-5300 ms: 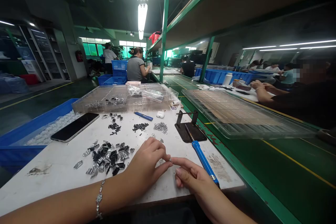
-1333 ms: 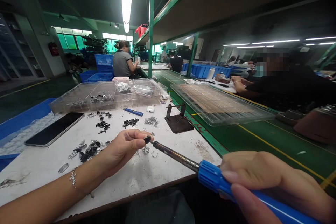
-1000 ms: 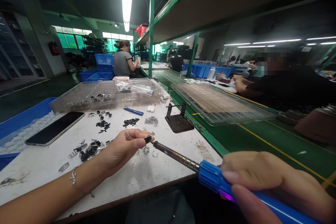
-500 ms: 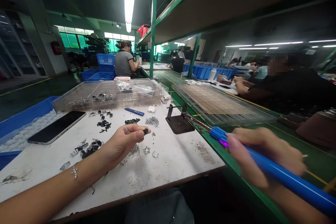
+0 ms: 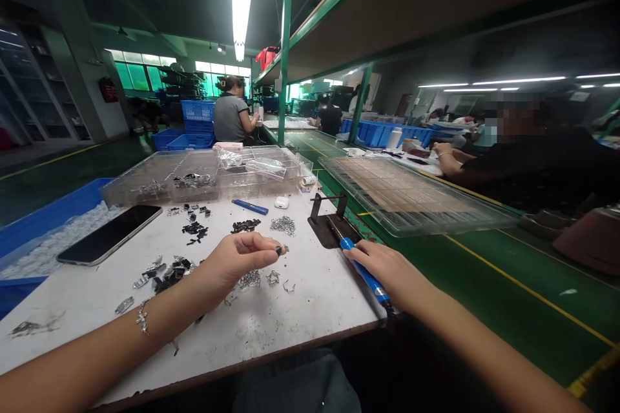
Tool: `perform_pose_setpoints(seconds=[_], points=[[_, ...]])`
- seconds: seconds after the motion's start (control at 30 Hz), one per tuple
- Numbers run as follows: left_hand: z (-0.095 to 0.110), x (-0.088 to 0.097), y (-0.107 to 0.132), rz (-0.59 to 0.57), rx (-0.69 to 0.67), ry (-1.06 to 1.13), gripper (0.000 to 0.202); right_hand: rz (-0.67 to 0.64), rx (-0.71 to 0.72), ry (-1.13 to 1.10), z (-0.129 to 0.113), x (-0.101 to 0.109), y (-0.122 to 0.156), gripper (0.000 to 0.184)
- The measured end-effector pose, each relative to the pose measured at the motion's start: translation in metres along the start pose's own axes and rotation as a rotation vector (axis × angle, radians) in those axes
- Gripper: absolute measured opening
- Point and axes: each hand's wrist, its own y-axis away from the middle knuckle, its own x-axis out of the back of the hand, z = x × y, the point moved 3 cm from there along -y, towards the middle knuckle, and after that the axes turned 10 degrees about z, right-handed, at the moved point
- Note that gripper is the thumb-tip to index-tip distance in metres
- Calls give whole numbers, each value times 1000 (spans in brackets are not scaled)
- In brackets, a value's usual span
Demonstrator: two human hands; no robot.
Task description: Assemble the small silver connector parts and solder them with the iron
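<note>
My left hand (image 5: 245, 257) is closed above the white table (image 5: 310, 300), pinching a small dark part (image 5: 279, 250) between thumb and fingertips. Its exact kind is too small to make out. My right hand (image 5: 382, 264) is closed around the blue handle of a soldering iron (image 5: 371, 279), whose cord leaves the rear end. The iron's metal shaft lies over a black metal stand (image 5: 322, 227). Around my left hand lie small metal clips (image 5: 250, 279), black plastic parts (image 5: 172, 273), another pile of black pieces (image 5: 246, 226) and a heap of tiny metal parts (image 5: 283, 226).
A phone (image 5: 110, 234) lies at the table's left, beside a blue bin (image 5: 29, 232) of white pieces. Clear divided trays (image 5: 159, 171) stand at the back. A blue pen-like tool (image 5: 250, 206) and a white case (image 5: 281, 202) lie before them. Co-workers sit beyond.
My right hand has moved left and away from me with the soldering iron, bringing it down at the stand. My left hand keeps its pinch on the dark part, nearly in place.
</note>
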Motion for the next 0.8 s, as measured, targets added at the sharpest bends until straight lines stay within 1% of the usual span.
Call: perform_pose_setpoints(seconds=[0.07, 0.1, 0.17, 0.23, 0.27, 0.3, 0.37, 0.43, 0.47, 0.5, 0.53, 0.57, 0.6, 0.63, 0.67, 0.7, 0.73, 0.8], points=[[6, -3, 3, -34, -105, -199, 15, -32, -3, 26, 3, -7, 2, 40], [9, -6, 5, -55, -190, -318, 15, -26, -1, 27, 4, -10, 2, 38], [14, -11, 10, -113, -401, -532, 14, 3, -1, 19, 6, -16, 3, 35], [16, -16, 15, -184, -591, -675, 11, 22, 8, 5, 8, -19, 3, 36], [15, -18, 18, -213, -659, -723, 10, 24, 15, 3, 8, -20, 3, 37], [13, -19, 19, -234, -707, -761, 9, 27, 20, 14, 7, -19, 2, 38], [10, -22, 21, -251, -745, -798, 9, 68, 5, 69, 5, -14, 1, 35], [6, -24, 22, -239, -711, -765, 9, 185, -41, 96, -2, -4, -2, 30], [4, -25, 21, -220, -659, -724, 9, 264, -75, 54, -7, 2, -3, 27], [1, -27, 20, -193, -581, -668, 11, 342, -112, -33, -15, 9, -5, 24], [-2, -28, 19, -160, -482, -604, 13, 401, -145, -172, -24, 16, -7, 21], [-6, -29, 18, -129, -373, -535, 17, 423, -206, -352, -34, 21, -9, 19], [-9, -30, 18, -105, -260, -465, 20, 397, -231, -539, -45, 24, -11, 18], [-13, -32, 19, -95, -155, -390, 23, 331, -232, -713, -58, 26, -13, 20], [-16, -34, 20, -104, -63, -307, 24, 251, -218, -856, -71, 27, -15, 27], [-18, -36, 23, -124, 9, -216, 24, 219, -187, -965, -82, 28, -16, 35], [-20, -38, 25, -154, 70, -125, 23, 211, -168, -1039, -91, 29, -16, 37], [-21, -41, 31, -210, 156, 25, 20, 255, -177, -1111, -101, 29, -15, 30]])
